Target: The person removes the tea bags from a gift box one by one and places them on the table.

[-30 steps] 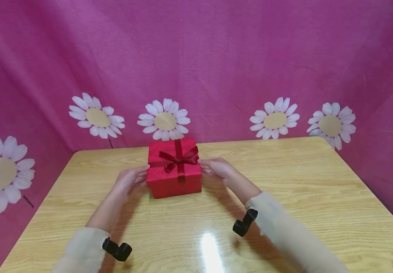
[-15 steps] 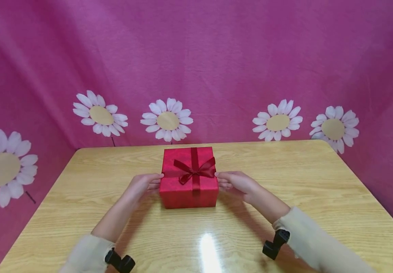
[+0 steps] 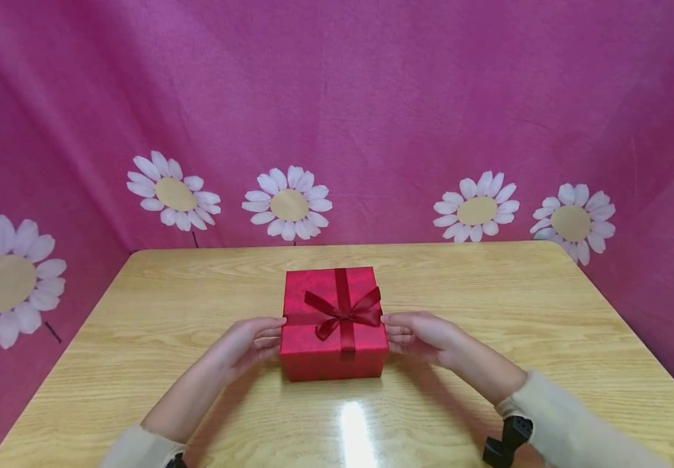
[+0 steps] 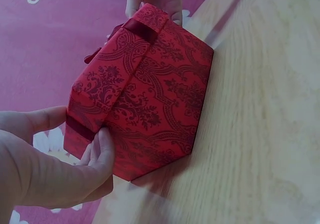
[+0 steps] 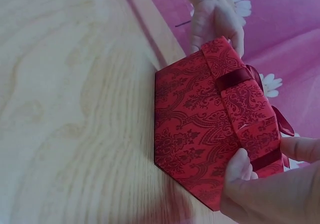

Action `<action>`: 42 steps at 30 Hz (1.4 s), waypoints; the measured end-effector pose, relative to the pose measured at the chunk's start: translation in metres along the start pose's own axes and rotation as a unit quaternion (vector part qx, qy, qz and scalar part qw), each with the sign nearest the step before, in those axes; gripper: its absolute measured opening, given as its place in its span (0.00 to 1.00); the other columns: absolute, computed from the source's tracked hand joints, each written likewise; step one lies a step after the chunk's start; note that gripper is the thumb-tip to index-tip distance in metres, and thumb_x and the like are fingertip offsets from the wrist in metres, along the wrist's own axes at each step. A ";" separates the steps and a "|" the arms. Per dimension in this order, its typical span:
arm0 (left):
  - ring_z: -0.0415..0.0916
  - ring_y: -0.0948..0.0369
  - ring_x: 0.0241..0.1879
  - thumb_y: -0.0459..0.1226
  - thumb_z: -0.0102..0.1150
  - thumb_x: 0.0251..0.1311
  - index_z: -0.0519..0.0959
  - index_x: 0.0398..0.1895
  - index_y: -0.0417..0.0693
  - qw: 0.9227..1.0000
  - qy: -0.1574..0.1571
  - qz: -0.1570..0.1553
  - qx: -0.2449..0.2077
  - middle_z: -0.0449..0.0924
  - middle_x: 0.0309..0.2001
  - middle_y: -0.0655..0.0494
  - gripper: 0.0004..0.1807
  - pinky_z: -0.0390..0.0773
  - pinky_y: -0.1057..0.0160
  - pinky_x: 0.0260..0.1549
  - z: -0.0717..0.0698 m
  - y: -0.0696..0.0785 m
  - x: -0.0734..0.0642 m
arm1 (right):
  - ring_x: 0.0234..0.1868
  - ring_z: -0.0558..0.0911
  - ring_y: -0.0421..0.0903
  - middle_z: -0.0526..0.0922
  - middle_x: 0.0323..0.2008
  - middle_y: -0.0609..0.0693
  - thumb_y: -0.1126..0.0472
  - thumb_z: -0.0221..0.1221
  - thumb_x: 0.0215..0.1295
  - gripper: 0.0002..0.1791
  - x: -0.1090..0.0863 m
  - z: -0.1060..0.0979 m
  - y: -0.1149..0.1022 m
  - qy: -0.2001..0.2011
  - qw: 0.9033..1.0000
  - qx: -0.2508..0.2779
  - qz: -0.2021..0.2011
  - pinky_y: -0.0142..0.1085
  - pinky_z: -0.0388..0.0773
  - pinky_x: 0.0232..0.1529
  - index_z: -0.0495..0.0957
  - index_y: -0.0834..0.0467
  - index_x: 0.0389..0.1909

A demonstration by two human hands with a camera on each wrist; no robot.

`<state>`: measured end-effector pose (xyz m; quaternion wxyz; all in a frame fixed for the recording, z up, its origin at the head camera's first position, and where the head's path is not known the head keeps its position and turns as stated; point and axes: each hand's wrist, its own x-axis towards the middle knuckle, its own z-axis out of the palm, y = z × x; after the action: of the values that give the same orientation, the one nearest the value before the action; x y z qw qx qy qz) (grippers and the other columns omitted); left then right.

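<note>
A red gift box with a dark patterned wrap stands on the table, its lid on. Dark red ribbon crosses the lid and is tied in a bow on top. My left hand holds the box's left side, thumb at the ribbon and fingertips against the side. On the opposite side my right hand grips likewise; in the right wrist view its thumb and fingertips lie about the lid's edge and ribbon. The left wrist view shows the left fingertips right at the lid's lower edge.
The wooden table has a light grain and a bright glare spot in front of the box. Behind it hangs a magenta cloth with white daisies. A black wrist camera sits on the right sleeve.
From near the table's back edge, the box has come toward the person and a little to the right. Both hands have moved with it, keeping their places at its sides.
</note>
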<state>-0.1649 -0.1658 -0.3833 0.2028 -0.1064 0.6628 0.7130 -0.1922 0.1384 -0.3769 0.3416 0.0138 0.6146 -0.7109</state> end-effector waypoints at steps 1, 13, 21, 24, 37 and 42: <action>0.77 0.62 0.42 0.38 0.52 0.66 0.71 0.58 0.31 1.000 -0.002 -0.001 0.001 0.79 0.45 0.54 0.22 0.82 0.69 0.43 0.000 -0.001 -0.001 | 0.36 0.82 0.36 0.84 0.32 0.43 0.62 0.49 0.70 0.10 -0.002 0.000 0.001 -0.004 1.000 0.002 0.004 0.28 0.81 0.44 0.74 0.61 0.47; 0.78 0.62 0.42 0.40 0.51 0.67 0.69 0.56 0.29 0.998 -0.059 -0.014 0.002 0.78 0.43 0.54 0.23 0.82 0.67 0.47 -0.003 -0.004 -0.013 | 0.41 0.81 0.40 0.82 0.36 0.46 0.62 0.49 0.69 0.09 -0.016 0.000 0.010 -0.024 0.999 0.015 0.018 0.30 0.81 0.47 0.76 0.59 0.45; 0.77 0.63 0.39 0.44 0.46 0.70 0.69 0.50 0.38 0.992 -0.119 -0.026 -0.021 0.75 0.38 0.57 0.18 0.81 0.69 0.44 -0.008 -0.008 -0.017 | 0.41 0.83 0.38 0.84 0.35 0.44 0.63 0.49 0.70 0.09 -0.026 -0.002 0.016 -0.057 0.998 0.036 0.018 0.31 0.81 0.48 0.78 0.54 0.39; 0.78 0.64 0.39 0.42 0.47 0.70 0.71 0.51 0.37 0.993 -0.118 -0.019 -0.013 0.76 0.38 0.57 0.17 0.82 0.69 0.45 -0.009 -0.009 -0.017 | 0.42 0.83 0.38 0.84 0.36 0.44 0.63 0.49 0.70 0.08 -0.028 -0.002 0.017 -0.057 0.997 0.040 0.019 0.31 0.81 0.49 0.77 0.56 0.42; 0.80 0.64 0.43 0.40 0.51 0.67 0.69 0.59 0.27 0.996 -0.082 -0.002 0.022 0.81 0.45 0.52 0.25 0.82 0.63 0.51 -0.005 -0.002 -0.012 | 0.41 0.82 0.37 0.85 0.36 0.43 0.61 0.51 0.71 0.08 -0.025 -0.003 0.012 -0.072 0.996 0.039 0.017 0.30 0.81 0.49 0.79 0.53 0.38; 0.80 0.62 0.43 0.38 0.51 0.67 0.69 0.59 0.26 0.998 -0.062 -0.008 0.023 0.81 0.46 0.50 0.25 0.81 0.60 0.53 -0.002 0.001 -0.008 | 0.39 0.81 0.36 0.84 0.32 0.42 0.61 0.49 0.72 0.12 -0.020 -0.003 0.009 -0.062 0.997 0.048 0.018 0.29 0.80 0.47 0.81 0.52 0.35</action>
<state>-0.1589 -0.1690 -0.3793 0.2519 -0.0622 0.6642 0.7010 -0.1738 0.1503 -0.3773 0.3911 -0.0027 0.5568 -0.7328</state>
